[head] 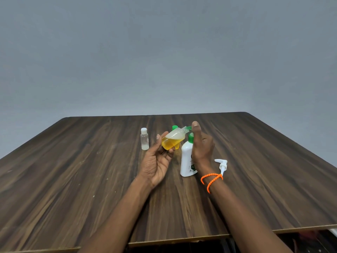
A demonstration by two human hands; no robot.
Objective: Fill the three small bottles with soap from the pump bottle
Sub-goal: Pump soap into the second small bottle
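Note:
My left hand [156,161] grips a small bottle [172,141], tilted with its bare threaded neck pointing up and right; it is about half full of yellow soap. My right hand [202,145] pinches a green cap [189,127] right at that neck. Directly behind stands a second small bottle [175,128] with a green cap and yellow contents, mostly hidden. A third small bottle [144,139], clear with a white cap, stands to the left. The white soap bottle [187,161] with a green neck stands upright under my right hand, its pump off.
The white pump head [222,165] lies on the brown wooden table [91,170] just right of the soap bottle. An orange beaded band is around my right wrist. A grey wall rises behind the table's far edge.

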